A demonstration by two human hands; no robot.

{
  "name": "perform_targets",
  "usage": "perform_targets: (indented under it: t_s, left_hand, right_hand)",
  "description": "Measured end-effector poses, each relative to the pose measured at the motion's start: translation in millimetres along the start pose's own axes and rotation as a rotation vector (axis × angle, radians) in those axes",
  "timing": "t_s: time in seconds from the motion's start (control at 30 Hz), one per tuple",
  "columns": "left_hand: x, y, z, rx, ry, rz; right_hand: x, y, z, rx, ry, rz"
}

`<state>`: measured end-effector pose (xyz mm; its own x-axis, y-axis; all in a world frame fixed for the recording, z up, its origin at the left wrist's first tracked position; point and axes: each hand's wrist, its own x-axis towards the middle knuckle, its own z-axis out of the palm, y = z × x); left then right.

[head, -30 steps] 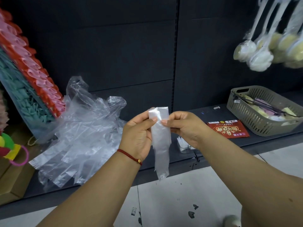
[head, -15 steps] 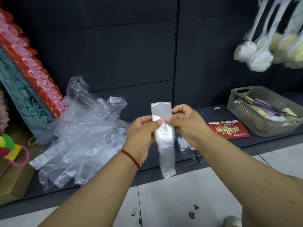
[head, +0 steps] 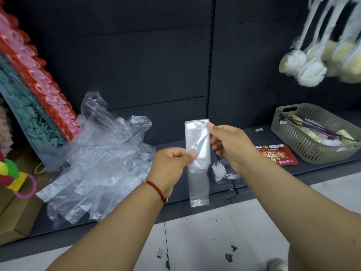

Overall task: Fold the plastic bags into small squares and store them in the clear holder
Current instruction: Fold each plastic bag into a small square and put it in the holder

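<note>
A person holds a clear plastic bag (head: 197,153), folded into a long narrow strip, upright in the middle of the frame, in the air in front of a dark shelf (head: 195,198). The right hand (head: 230,145) pinches the strip's top right corner between thumb and forefinger. The left hand (head: 169,165) pinches its left edge about halfway down, the other fingers curled in. The lower half hangs free and straight.

The strip looks very light, thin and limp, and probably slippery, so its folds would likely spring open if released. Pinching at edges and creases seems the best way to keep it flat for folding into a square.

At lower left, a loose pile of unfolded bags (head: 93,167) lies on the shelf. The clear holder (head: 224,171) sits on the shelf just below the right wrist, partly hidden, with something pale inside. At right are a red packet (head: 277,155) and a grey basket (head: 316,133).
</note>
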<state>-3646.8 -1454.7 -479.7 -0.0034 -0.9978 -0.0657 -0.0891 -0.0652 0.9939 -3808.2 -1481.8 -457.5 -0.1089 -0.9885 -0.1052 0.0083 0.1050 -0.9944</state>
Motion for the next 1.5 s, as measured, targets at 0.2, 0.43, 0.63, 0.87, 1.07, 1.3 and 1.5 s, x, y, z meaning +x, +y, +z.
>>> perform_targets:
  t_s: [0.2, 0.43, 0.63, 0.87, 1.07, 1.3, 1.5]
  left_hand:
    - [6, 6, -13, -0.076, 0.192, 0.040]
    - [0, 12, -7, -0.078, 0.090, -0.038]
    - [-3, 11, -6, -0.026, 0.001, -0.121]
    - [-1, 5, -7, 0.056, -0.030, -0.050]
    - [0, 4, -6, 0.019, 0.014, -0.064]
    - [0, 11, -9, -0.252, -0.065, -0.352]
    - [-1, 14, -10, -0.376, -0.085, -0.402]
  right_hand:
    - [-20, -6, 2, -0.108, -0.343, 0.410]
    - [-18, 9, 10, -0.021, -0.344, 0.343]
    - [-14, 8, 4, 0.115, -0.367, 0.208]
    - [-9, 14, 3, 0.089, -0.326, 0.104]
    - [-12, 12, 3, 0.059, -0.270, -0.060]
    - [-12, 13, 3, -0.134, -0.289, -0.160]
    - [-13, 12, 3, -0.176, -0.297, -0.195]
